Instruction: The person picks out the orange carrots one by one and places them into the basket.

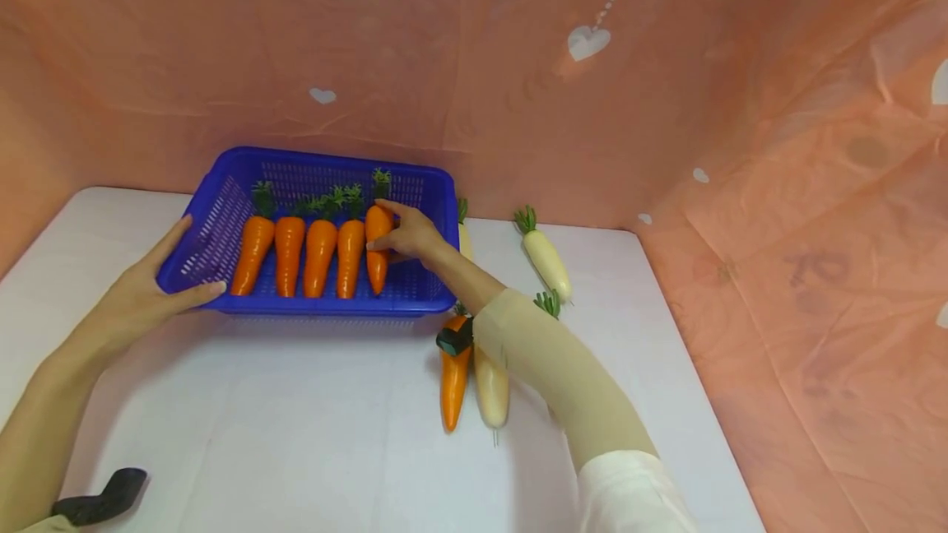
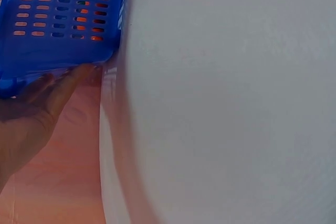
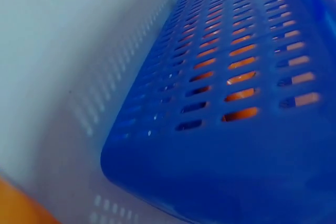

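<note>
A blue perforated plastic basket [image 1: 326, 308] stands on a white tabletop with several orange carrots [image 1: 319, 257] in a row, their green tops toward the back. At its front-left corner my left hand [image 1: 144, 294] holds the rim, thumb along the front edge. The left wrist view shows that hand [image 2: 31, 119] against the basket's corner [image 2: 63, 51]. Inside the basket, my right hand [image 1: 411, 233] grips the rightmost carrot [image 1: 378, 249] between thumb and fingers. In the right wrist view the basket wall [image 3: 220, 166] fills much of the picture, and that hand is out of sight.
Right of the basket lie another carrot [image 1: 453, 385] and several white radishes, one [image 1: 492, 385] beside that carrot and one [image 1: 546, 261] farther back. My right forearm partly covers some. An orange cloth [image 1: 444, 48] with white hearts hangs behind and to the side.
</note>
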Available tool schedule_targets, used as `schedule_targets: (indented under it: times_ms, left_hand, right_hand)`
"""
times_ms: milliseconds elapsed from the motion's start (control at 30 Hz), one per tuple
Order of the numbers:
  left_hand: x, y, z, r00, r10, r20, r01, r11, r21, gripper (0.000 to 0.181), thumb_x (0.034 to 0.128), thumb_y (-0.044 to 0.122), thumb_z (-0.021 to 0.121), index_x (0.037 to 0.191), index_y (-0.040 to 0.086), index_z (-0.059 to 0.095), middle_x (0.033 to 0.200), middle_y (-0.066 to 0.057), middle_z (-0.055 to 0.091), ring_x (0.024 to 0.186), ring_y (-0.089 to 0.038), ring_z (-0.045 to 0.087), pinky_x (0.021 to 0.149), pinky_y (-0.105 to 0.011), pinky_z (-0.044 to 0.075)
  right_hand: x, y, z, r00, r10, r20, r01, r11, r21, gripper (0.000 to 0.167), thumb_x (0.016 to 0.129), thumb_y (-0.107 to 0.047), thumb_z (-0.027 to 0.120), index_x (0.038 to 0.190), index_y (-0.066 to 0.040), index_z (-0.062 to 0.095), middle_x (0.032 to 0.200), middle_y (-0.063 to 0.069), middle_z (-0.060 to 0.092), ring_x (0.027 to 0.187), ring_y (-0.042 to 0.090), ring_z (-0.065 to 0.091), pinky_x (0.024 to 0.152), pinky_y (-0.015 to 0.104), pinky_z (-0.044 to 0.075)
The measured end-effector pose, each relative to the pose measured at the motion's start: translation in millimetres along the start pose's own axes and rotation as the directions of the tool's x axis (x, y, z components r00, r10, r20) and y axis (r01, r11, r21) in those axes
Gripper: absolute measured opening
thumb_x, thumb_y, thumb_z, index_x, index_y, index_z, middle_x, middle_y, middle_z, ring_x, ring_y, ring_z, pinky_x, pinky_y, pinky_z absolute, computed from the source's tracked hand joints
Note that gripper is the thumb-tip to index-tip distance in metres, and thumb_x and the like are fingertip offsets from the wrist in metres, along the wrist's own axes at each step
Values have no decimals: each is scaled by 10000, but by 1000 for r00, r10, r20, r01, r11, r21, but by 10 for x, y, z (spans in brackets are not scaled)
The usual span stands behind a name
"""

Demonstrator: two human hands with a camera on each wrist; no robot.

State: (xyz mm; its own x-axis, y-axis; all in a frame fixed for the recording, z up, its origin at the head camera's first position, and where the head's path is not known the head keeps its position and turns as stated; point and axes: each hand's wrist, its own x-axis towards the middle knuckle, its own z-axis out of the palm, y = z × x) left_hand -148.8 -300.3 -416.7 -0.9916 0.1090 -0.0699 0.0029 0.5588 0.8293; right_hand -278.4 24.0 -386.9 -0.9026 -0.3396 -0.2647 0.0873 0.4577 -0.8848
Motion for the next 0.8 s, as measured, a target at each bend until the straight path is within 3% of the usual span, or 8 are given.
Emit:
schedule_targets:
  times_ms: [233,600,800]
  left_hand:
    - [-18,-5,-17,1000,-10,-8,10,1000,-24,975,966,359,630,1553,366,-148,1618,-230,-126,1425,-571,-109,1057,-784,-34]
    - [-5,-22,14,1000,-8,8,8,999,-31,975,960,347,644,1557,386,-126,1634,-172,-128,1428,-565,-106,1050,-795,-25]
    - [-8,-21,2,1000,-2,-5,2,1000,-24,968,966,351,635,1567,353,-123,1631,-187,-128,1422,-578,-103,1051,-792,-28]
  right_hand:
    - [17,-41,33,999,32,4,-32,992,-120,834,822,-31,802,1533,-220,409,1457,180,477,1125,326,632,745,393,615]
    - [-71,-26,-75,993,51,107,-52,999,7,858,854,-60,776,1570,-200,324,1560,192,337,1180,333,604,904,449,566]
    - [-280,-76,-205,995,-50,91,44,997,69,730,881,-79,753,1524,-191,426,1559,210,340,1266,306,558,965,446,534]
